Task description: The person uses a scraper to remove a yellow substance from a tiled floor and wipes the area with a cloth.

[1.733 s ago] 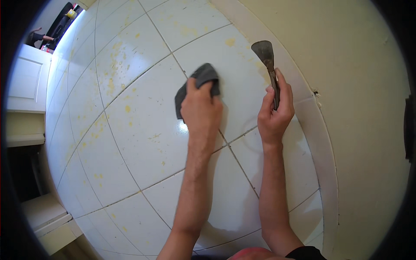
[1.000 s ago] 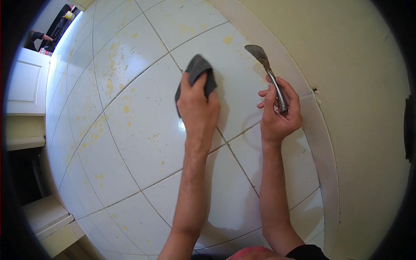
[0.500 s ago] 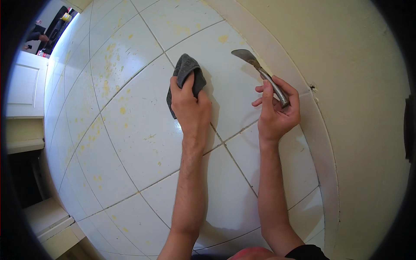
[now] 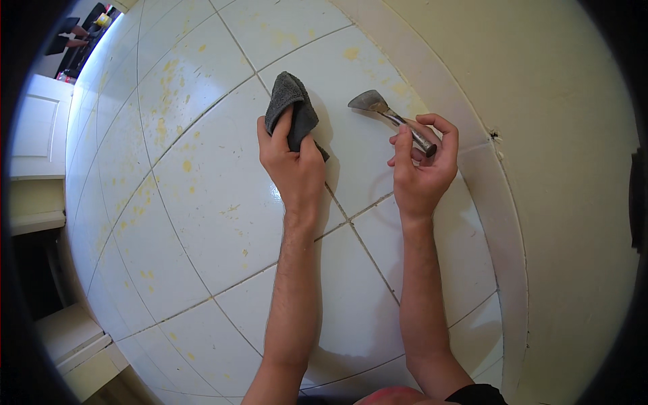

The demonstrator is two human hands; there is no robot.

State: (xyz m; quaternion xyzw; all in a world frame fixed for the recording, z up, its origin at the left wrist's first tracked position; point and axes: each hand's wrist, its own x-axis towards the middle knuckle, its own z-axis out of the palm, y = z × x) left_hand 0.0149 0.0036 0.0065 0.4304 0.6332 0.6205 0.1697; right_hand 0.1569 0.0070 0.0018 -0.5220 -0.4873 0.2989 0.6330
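Note:
My left hand (image 4: pixel 291 165) has its fingers closed on a dark grey cloth (image 4: pixel 290 101), bunched over the white tiled floor (image 4: pixel 223 250). To its right, my right hand (image 4: pixel 426 169) grips a metal scraper (image 4: pixel 391 116) by its handle between thumb and fingers. The scraper's flared, flat blade points up and left, and it appears held above the tiles. Yellowish spots (image 4: pixel 187 165) mark the tiles, mostly left of the cloth and at the far end.
A cream wall (image 4: pixel 574 202) with a pale tile skirting (image 4: pixel 496 196) runs along the right. White cabinetry (image 4: pixel 40 135) with a dark opening stands at the left. In the far left corner, another person's hands (image 4: pixel 77 37) are beside a dark surface.
The scraper has turned in my right hand, its blade shifting left and slightly down. My left hand has moved the cloth slightly, and its folds look different. The other person's arms have moved.

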